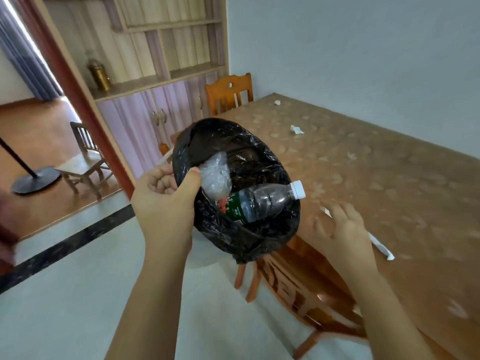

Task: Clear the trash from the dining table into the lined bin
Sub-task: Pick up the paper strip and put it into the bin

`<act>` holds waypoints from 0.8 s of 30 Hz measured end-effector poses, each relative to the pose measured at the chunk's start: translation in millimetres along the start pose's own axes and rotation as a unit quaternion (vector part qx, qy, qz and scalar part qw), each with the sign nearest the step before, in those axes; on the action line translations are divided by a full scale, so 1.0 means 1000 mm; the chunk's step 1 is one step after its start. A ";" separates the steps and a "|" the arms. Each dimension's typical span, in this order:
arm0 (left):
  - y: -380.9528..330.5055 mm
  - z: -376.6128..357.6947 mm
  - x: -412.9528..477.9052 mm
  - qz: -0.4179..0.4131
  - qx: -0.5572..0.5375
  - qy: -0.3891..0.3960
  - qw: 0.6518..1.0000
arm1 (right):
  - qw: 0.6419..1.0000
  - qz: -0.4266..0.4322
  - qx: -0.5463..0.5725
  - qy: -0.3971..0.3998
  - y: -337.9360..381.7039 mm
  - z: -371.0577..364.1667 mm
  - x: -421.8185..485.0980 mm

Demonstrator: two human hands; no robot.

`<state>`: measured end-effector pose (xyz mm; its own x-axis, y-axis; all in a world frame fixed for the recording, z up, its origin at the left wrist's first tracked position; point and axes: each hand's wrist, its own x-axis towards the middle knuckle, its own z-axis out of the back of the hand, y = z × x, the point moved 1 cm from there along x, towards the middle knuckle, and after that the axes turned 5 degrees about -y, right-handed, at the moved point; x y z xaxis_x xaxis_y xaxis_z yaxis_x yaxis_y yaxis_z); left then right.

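Observation:
My left hand (163,201) grips the rim of the bin (249,240), which is lined with a black bag and held up beside the dining table (376,178). Inside the bin lie a clear plastic bottle (265,201) with a green label and white cap, and a crumpled clear plastic bag (215,175). My right hand (342,229) hovers open over the table's near edge, fingers spread, above a long white paper wrapper (380,246). Two crumpled white paper scraps (297,129) (277,102) lie farther back on the table.
A wooden chair (298,289) is tucked under the table's near edge, below the bin. Another chair (230,92) stands at the far end. A cabinet with shelves (161,100) lines the back wall. A small chair (83,162) and a lamp base (36,179) stand at left.

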<state>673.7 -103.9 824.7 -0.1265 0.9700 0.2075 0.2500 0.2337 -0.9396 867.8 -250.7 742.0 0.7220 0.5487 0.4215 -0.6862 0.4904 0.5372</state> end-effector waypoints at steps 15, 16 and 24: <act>0.100 -0.177 0.123 0.078 0.003 0.270 0.960 | 0.947 -0.294 -0.112 -0.069 -0.041 -0.059 0.067; 0.107 -0.187 0.126 0.082 0.005 0.292 0.953 | 0.940 -0.313 -0.116 -0.072 -0.045 -0.062 0.069; 0.157 -0.256 0.112 0.098 0.045 0.379 0.919 | 0.893 -0.425 -0.130 -0.070 -0.111 -0.070 0.067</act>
<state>945.0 58.2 770.2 0.6269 0.7683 0.1296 0.1116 0.0760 -0.9908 985.9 -221.1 659.7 0.9833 -0.1777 0.0397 0.1307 0.8405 0.5259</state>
